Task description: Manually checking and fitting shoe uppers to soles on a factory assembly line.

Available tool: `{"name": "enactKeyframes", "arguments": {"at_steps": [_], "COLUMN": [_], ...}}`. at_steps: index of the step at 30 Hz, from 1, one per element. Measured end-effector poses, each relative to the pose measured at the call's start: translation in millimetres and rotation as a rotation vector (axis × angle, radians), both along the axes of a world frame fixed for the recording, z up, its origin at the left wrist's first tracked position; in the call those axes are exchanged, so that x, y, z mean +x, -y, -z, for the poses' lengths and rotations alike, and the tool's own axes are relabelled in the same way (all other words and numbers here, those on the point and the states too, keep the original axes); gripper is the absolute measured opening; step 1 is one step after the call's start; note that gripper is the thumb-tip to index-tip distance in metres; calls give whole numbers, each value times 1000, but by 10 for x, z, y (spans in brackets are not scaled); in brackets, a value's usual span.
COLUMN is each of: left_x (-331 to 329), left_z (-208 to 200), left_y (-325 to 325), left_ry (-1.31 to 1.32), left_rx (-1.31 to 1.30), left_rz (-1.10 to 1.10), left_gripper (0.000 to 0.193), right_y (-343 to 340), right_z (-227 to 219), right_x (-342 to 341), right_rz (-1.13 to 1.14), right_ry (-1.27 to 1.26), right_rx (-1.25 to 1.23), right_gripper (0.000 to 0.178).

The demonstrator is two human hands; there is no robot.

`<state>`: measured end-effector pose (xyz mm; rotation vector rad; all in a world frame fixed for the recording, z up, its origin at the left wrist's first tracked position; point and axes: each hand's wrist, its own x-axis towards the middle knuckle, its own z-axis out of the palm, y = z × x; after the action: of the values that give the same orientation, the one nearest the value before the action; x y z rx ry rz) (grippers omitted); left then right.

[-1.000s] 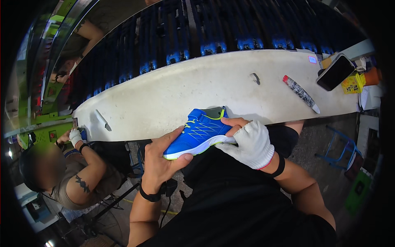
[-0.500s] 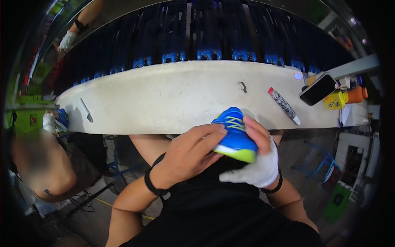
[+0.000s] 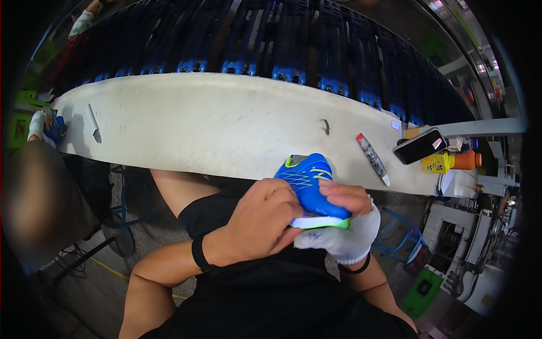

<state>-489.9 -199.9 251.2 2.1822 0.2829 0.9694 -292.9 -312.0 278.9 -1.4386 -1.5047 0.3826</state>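
Observation:
Between my hands is a blue sneaker (image 3: 310, 183) with yellow-green laces and a white and green sole, tilted so its side and toe show, over the table's near edge. My bare left hand (image 3: 265, 214) is closed on the sole edge at the left of the toe, fingers curled. Around the toe from the right wraps my right hand (image 3: 355, 220), in a white glove that leaves fingertips bare; the fingers press on the upper and the gloved thumb lies under the sole. The heel end points away from me, toward the pale table (image 3: 186, 124).
A marker-like tube with a red end (image 3: 372, 159), a small dark scrap (image 3: 324, 126) and a white tool (image 3: 92, 122) lie on the table. At right are a phone (image 3: 420, 146), yellow box (image 3: 436, 164) and orange bottle (image 3: 466, 160). Blue rollers (image 3: 237, 39) run behind; a co-worker's gloved hand (image 3: 37, 124) holds another blue shoe at left.
The sneaker has turned so its side faces up more and its collar shows. My left fingers have moved from the laces down to the sole edge. The whole view has shifted and tilted.

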Motion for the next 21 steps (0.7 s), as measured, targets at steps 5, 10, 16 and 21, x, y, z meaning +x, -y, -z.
{"name": "enactKeyframes", "arguments": {"at_steps": [5,10,16,21], "left_x": [-88,-153,-190,-221], "left_z": [56,85,84,119], "left_y": [27,-126,-163,-299], "left_ry": [77,188,131,4], "left_rx": [13,152,38,-144], "left_rz": [129,139,-25,110], "left_gripper": [26,24,37,55], "right_y": [-60,-146,-127,-79], "right_z": [-120,-107,16,97], "right_x": [-64,71,30,12], "right_rz": [-112,-259,-333,-312], "right_ry": [81,-110,-163,-127], "right_rx": [-25,-49,58,148], "right_gripper": [77,72,55,55]}}
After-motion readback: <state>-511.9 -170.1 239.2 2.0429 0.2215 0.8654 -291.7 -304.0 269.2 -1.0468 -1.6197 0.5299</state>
